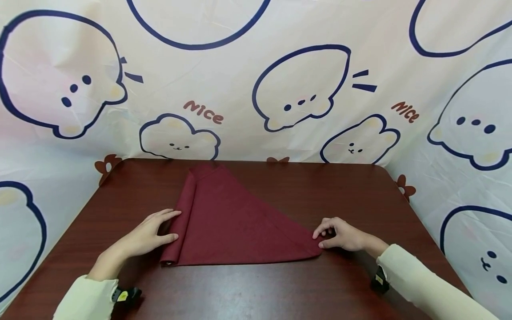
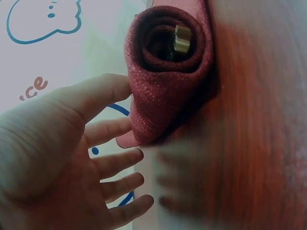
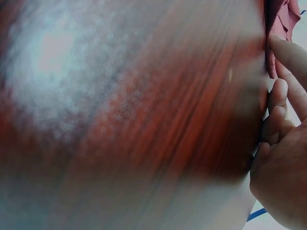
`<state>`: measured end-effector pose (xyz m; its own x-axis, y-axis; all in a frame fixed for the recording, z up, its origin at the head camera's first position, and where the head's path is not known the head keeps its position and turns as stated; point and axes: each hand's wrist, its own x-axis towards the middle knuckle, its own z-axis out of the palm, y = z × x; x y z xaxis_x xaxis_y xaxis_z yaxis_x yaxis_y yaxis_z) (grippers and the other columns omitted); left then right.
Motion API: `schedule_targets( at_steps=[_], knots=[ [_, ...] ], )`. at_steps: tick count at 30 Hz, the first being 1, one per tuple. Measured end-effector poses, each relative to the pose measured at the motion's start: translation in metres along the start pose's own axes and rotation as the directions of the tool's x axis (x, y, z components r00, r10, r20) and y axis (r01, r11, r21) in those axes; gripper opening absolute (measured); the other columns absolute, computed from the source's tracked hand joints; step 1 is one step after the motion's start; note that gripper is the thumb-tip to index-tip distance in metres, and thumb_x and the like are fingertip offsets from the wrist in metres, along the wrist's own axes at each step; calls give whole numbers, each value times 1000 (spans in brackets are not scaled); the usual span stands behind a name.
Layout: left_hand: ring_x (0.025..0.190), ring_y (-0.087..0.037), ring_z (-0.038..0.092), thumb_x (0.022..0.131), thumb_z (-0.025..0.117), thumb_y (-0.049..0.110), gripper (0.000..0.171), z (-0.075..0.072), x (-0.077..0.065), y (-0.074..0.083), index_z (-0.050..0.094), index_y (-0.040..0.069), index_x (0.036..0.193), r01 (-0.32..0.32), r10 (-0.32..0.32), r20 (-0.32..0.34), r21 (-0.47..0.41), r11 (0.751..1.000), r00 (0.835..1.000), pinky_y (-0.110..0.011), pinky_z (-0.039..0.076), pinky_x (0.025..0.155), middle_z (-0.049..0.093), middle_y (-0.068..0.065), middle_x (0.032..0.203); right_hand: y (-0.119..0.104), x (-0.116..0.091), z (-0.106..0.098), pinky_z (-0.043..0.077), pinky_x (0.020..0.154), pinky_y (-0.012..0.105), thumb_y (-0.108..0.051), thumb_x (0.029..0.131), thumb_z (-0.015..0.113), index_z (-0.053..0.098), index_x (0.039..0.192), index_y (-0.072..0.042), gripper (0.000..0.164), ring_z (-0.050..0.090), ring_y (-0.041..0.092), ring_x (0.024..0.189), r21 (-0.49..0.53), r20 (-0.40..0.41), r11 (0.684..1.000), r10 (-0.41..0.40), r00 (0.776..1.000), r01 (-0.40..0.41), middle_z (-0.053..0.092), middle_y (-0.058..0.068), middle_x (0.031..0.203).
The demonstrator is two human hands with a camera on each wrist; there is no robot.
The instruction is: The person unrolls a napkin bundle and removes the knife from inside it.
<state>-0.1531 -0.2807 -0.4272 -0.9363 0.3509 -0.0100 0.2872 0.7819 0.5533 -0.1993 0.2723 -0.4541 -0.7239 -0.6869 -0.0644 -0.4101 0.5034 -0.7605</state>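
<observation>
A dark red cloth (image 1: 240, 218) lies on the table, its left side wound into a roll (image 1: 182, 231) and its right side tapering to a corner. Inside the roll's near end, a gold-coloured metallic piece (image 2: 182, 39) shows; the rest of it is hidden. My left hand (image 1: 150, 233) rests against the outer left side of the roll, thumb and index finger touching it, fingers spread and fairly straight. At the cloth's right corner, my right hand (image 1: 342, 234) pinches the edge between thumb and index finger, the other fingers curled in.
The brown wooden table (image 1: 248, 293) reflects light near its front. Behind it and at both sides hangs a pale sheet (image 1: 236, 80) printed with cartoon figures. A black band (image 1: 380, 281) circles the right wrist, another (image 1: 127, 294) the left.
</observation>
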Motion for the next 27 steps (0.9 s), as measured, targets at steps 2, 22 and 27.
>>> schedule_targets(
  at_steps=[2,22,27],
  knots=[
    [134,-56,40,89,75,25,63,0,1,0,53,-1,142,9,-9,0,1,1000,1000,-73,38,103,46,-36,145,0,0,0,39,73,25,-18,88,79,76,103,-14,16,51,15,82,-3,-1,1000,0,1000,0,59,5,87],
    [140,-53,34,90,75,23,60,8,22,28,54,4,143,-47,47,-1,15,999,999,-72,35,108,41,-30,153,-2,-1,-1,39,71,25,-16,88,78,76,102,-12,14,49,10,80,-10,-4,1000,-13,1000,13,59,6,86],
    [140,-52,34,87,79,22,61,14,22,25,57,4,141,-43,43,7,68,997,999,-70,37,107,41,-30,153,-2,0,-2,39,71,25,-16,88,78,76,102,-11,15,49,11,80,-3,3,1000,-3,1000,3,58,6,86]
  ],
)
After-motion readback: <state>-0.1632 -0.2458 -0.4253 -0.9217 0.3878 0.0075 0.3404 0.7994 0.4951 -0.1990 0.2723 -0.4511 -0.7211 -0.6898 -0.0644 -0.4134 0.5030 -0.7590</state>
